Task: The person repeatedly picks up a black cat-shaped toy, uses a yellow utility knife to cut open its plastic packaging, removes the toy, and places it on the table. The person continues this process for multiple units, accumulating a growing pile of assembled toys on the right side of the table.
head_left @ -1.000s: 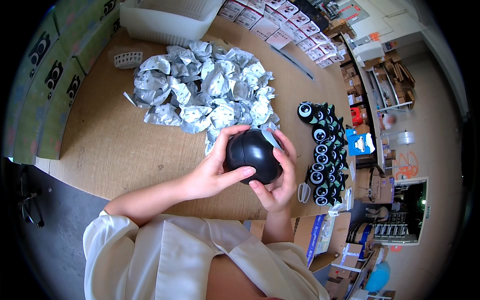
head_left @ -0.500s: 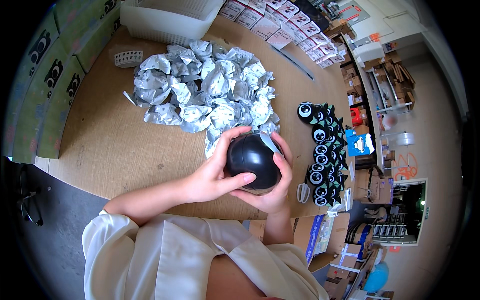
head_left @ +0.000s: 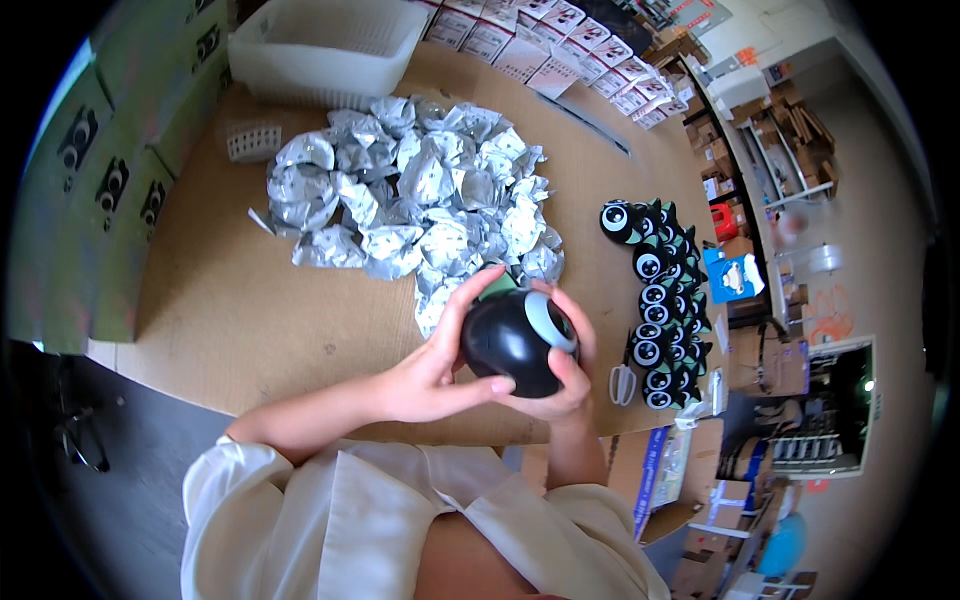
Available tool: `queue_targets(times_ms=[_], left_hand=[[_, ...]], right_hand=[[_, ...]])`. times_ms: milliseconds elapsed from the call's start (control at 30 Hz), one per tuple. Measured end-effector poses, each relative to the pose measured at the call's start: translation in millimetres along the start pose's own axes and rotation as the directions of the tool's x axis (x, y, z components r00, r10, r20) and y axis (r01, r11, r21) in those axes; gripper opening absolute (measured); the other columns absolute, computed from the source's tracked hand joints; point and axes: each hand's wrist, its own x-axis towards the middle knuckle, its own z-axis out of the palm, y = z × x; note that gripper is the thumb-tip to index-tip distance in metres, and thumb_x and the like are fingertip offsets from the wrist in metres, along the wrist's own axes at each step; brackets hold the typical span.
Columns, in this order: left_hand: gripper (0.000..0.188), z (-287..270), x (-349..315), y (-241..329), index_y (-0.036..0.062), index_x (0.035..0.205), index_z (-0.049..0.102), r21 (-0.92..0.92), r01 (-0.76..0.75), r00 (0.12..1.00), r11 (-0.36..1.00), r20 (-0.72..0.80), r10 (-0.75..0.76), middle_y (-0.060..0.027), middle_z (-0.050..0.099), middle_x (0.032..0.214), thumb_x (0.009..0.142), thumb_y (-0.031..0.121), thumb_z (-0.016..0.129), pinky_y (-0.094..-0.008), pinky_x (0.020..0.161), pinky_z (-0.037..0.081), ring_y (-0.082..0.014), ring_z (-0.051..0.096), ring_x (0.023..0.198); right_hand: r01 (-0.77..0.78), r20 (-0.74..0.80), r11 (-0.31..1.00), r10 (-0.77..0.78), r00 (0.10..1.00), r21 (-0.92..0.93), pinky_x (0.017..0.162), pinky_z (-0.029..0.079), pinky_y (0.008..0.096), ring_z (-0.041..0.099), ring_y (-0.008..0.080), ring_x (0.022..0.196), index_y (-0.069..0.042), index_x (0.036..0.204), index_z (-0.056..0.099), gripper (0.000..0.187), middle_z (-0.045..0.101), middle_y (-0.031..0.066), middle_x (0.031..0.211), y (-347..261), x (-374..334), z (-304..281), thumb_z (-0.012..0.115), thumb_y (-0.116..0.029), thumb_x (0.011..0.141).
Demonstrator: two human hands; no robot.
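A black, ball-shaped toy part (head_left: 508,345) with a pale grey eye ring and a bit of green on top is held up over the near edge of the table. My left hand (head_left: 445,362) grips it from the left, thumb across its lower front and fingers at the top. From the right, my right hand (head_left: 572,375) wraps around it, thumb beside the eye ring. Just beyond lies a pile of crumpled silver foil packets (head_left: 425,190). Several black toys (head_left: 668,310) with large white-ringed eyes and green parts stand in rows to the right.
Scissors (head_left: 622,384) with pale handles lie beside the toys. A white plastic basket (head_left: 325,55) and a small white perforated piece (head_left: 254,143) are at the far left. Green boxes (head_left: 125,200) line the left edge; small cartons (head_left: 500,38) stand behind. An open cardboard box (head_left: 690,470) sits below the table's right side.
The black toy part has turned in my hands, so more of its eye ring and green top shows. Both hands still hold it. The whole view has shifted slightly.
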Motion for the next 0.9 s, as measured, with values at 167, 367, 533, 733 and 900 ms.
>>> queue_targets(times_ms=[167,367,533,733,900], left_hand=[[0.127,-19.5,7.7,1.0,0.0056,0.151,0.002,0.067,-0.022,0.999,0.998,0.026,0.02,-0.0149,0.025,0.145,0.061,0.019,0.091,-0.0375,0.109,0.031,-0.025,0.037,0.131],[0.108,-12.7,1.2,-5.7,0.009,0.148,0.014,-0.199,0.068,0.998,0.978,0.01,-0.067,-0.012,0.035,0.133,0.068,0.017,0.085,-0.035,0.104,0.036,-0.0225,0.043,0.124],[0.102,-13.9,4.2,-18.7,0.0075,0.146,0.017,-0.082,0.037,0.987,0.996,-0.153,-0.05,-0.0126,0.033,0.138,0.071,0.025,0.084,-0.0354,0.106,0.035,-0.0235,0.043,0.126],[0.116,-12.0,3.2,-27.3,0.001,0.145,0.015,0.009,-0.023,0.978,1.0,-0.206,0.024,-0.0144,0.028,0.14,0.067,0.055,0.082,-0.0384,0.109,0.032,-0.0263,0.037,0.131],[0.111,-8.8,3.2,-28.0,0.0023,0.144,0.017,-0.043,-0.03,0.991,0.999,-0.13,0.025,-0.0185,0.024,0.145,0.072,0.065,0.073,-0.043,0.11,0.03,-0.0304,0.033,0.135]], right_hand=[[0.354,0.288,0.888,-0.271,0.919,-0.293,0.107,0.038,0.0504,0.056,0.0356,0.118,-0.037,0.121,0.054,0.051,0.048,0.0044,0.133,-13.9,13.7,-27.9,0.076,-0.027,0.076],[0.342,0.372,0.873,-0.207,0.905,-0.347,0.113,0.024,0.0591,0.054,0.0329,0.122,-0.041,0.12,0.054,0.047,0.045,-0.001,0.135,-27.7,14.3,-29.9,0.073,-0.03,0.079],[-0.072,0.186,0.976,0.112,0.976,-0.206,0.107,0.028,0.0617,0.031,0.0421,0.136,-0.044,0.121,0.058,0.061,0.035,0.0103,0.141,-20.9,0.7,-25.2,0.083,-0.035,0.067],[-0.1,-0.071,0.995,0.101,0.992,0.014,0.105,0.039,0.0531,0.049,0.0418,0.125,-0.01,0.129,0.049,0.071,0.045,0.0239,0.138,-9.8,-31.0,-7.4,0.083,-0.01,0.067],[-0.143,-0.037,0.989,0.142,0.989,-0.04,0.112,0.022,0.0586,0.047,0.0395,0.129,-0.015,0.127,0.052,0.067,0.048,0.0221,0.138,-13.1,-20.0,-18.0,0.083,-0.022,0.068]])
